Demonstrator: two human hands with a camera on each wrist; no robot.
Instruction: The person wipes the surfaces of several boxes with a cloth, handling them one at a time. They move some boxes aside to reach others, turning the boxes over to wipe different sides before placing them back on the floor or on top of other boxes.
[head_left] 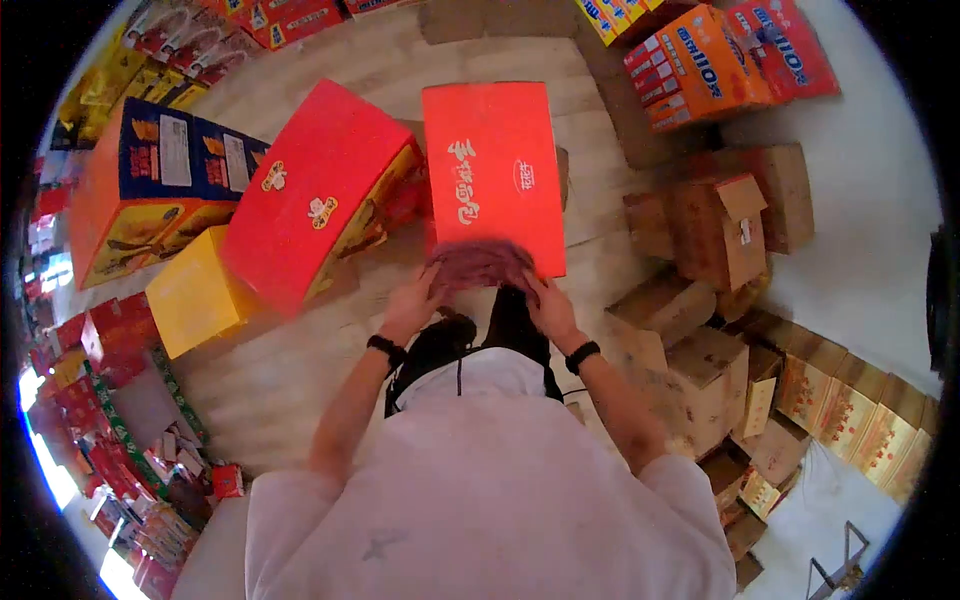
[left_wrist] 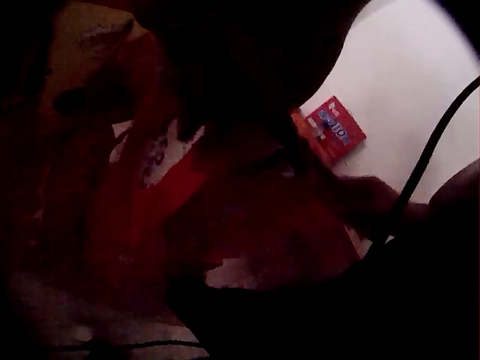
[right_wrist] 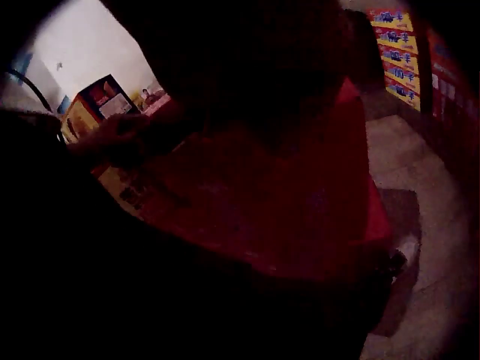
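A crumpled, dark purplish-red sheet (head_left: pixel 485 264) stretches between both hands in front of the body, and the frames do not settle whether it is cloth or a bag. My left hand (head_left: pixel 412 302) grips its left end, and my right hand (head_left: pixel 552 308) grips the opposite end. Just beyond, overlapped by the sheet in the head view, stands a tall orange-red carton (head_left: pixel 495 150) with white lettering. Both wrist views are very dark; the sheet (right_wrist: pixel 277 195) shows there only as a dim red mass.
Left of the carton lean a red box (head_left: pixel 315 190), a yellow box (head_left: pixel 200 300) and a blue-and-orange carton (head_left: pixel 150 200). Brown cardboard boxes (head_left: pixel 710 370) pile up on the right. Orange packs (head_left: pixel 700 65) stand at the back right. Shelved goods line the left side.
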